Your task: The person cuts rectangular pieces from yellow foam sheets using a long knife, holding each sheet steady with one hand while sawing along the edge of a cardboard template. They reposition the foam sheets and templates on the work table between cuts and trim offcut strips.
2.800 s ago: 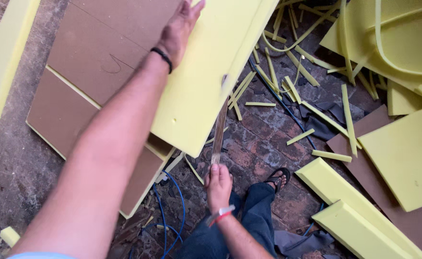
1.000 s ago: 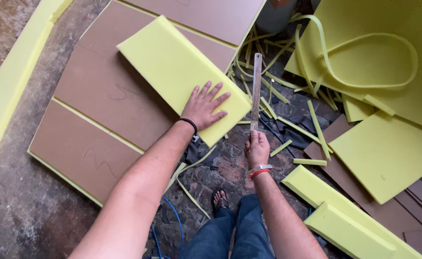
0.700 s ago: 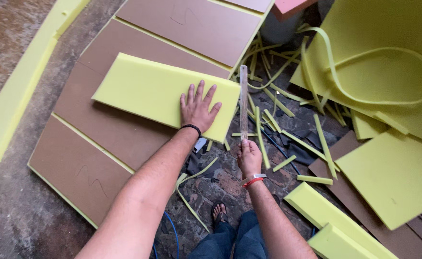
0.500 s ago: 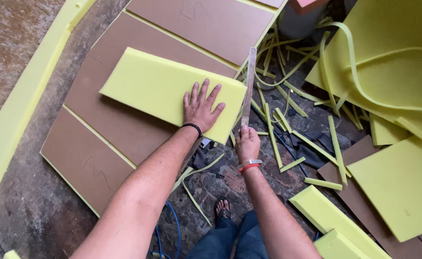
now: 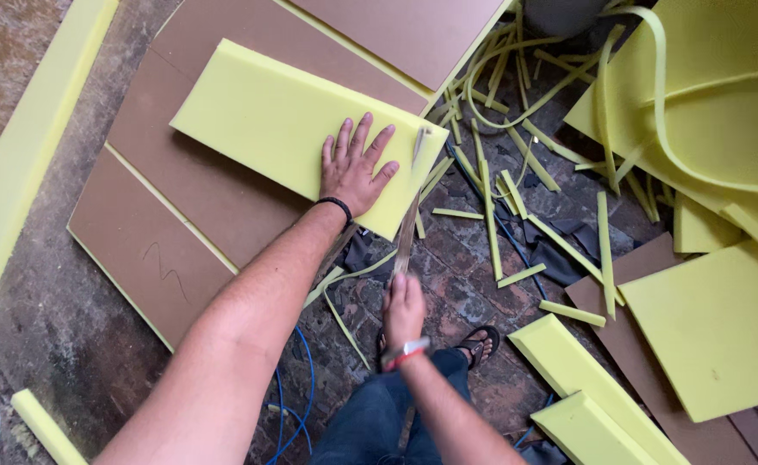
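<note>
Head view showed the left hand (image 5: pixel 355 170) lying flat, fingers spread, pressing on a yellow foam slab (image 5: pixel 276 129). That slab lay on brown boards (image 5: pixel 181 215) on the floor. The right hand (image 5: pixel 403 303) was shut tight around the handle of a long knife (image 5: pixel 410 207). Its blade pointed away and its tip touched the slab's right edge, just beside the left hand. Thin foam strips (image 5: pixel 517 185) lay scattered on the bricks nearby.
</note>
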